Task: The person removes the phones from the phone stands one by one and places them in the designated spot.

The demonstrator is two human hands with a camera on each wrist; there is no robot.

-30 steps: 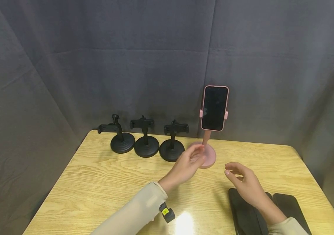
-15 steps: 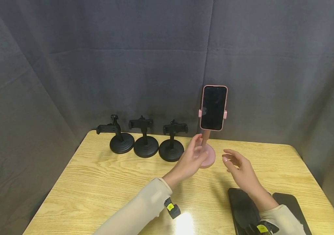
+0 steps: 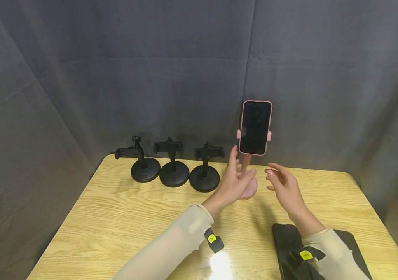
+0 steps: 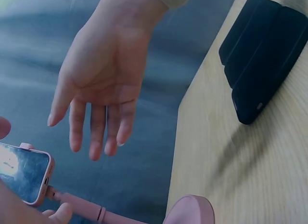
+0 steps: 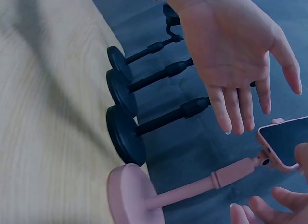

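Note:
A pink phone stand (image 3: pixel 248 187) holds a phone in a pink case (image 3: pixel 256 127) upright in its clamp, screen toward me. My left hand (image 3: pixel 232 182) is raised just left of the stand's pole, overlapping the base in the head view. Its fingers are extended, and its palm shows in the right wrist view. On the other side, my right hand (image 3: pixel 286 190) hovers apart from the stand with relaxed fingers. In the left wrist view the right hand (image 4: pixel 106 74) appears palm out, holding nothing. The pink pole (image 5: pixel 207 185) stretches between base and phone in the right wrist view.
Several black things line the table: three black phone stands (image 3: pixel 204 179) stand in a row to the left, and flat dark phones (image 3: pixel 288 245) lie at the right front, partly under my right forearm. A grey curtain (image 3: pixel 150 77) hangs behind the wooden table (image 3: pixel 125 217).
Both hands have risen and moved farther forward, toward the height of the phone's lower edge. The left fingers have straightened upward. The pink stand and its phone stay in place.

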